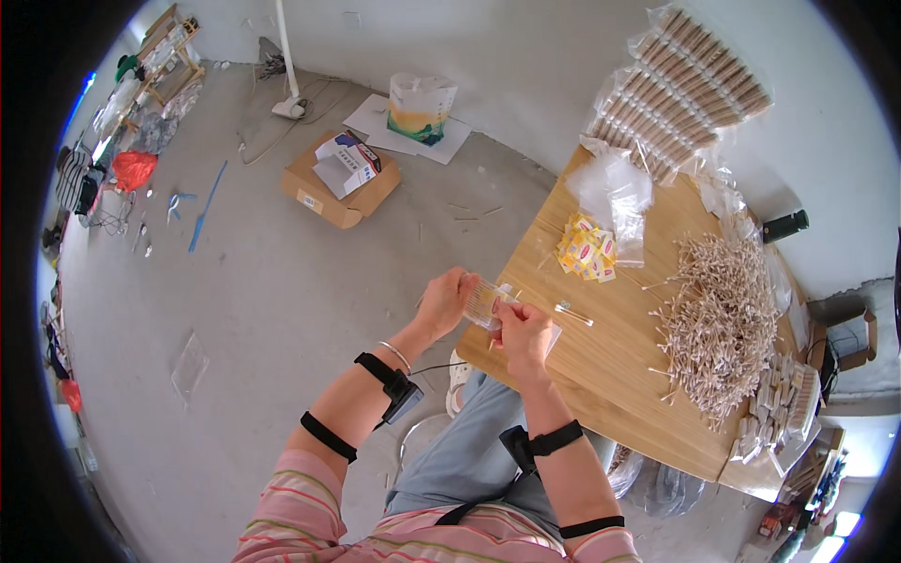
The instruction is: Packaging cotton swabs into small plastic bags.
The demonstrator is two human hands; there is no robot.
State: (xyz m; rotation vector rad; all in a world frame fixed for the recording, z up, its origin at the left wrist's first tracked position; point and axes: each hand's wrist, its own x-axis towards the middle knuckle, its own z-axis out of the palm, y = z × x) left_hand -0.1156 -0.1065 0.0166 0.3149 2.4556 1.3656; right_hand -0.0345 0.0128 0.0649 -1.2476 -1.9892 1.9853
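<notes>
Over the table's near left corner, both hands grip a small clear packet of cotton swabs (479,302) with a yellow card in it. My left hand (445,302) is closed on its left end. The fingers of my right hand (523,330) pinch its right end. Just right of that hand, a few loose cotton swabs (574,315) lie on the wooden table (601,366). Beyond the hands is a pile of yellow and white cards (587,249). Clear plastic bags (615,192) lie next to the cards.
A large heap of loose cotton swabs (718,328) covers the table's right side. Filled packets (774,403) stack at its near right edge. Bagged rows of swabs (680,89) stand against the wall. An open cardboard box (343,202) and a plastic bag (420,108) sit on the floor.
</notes>
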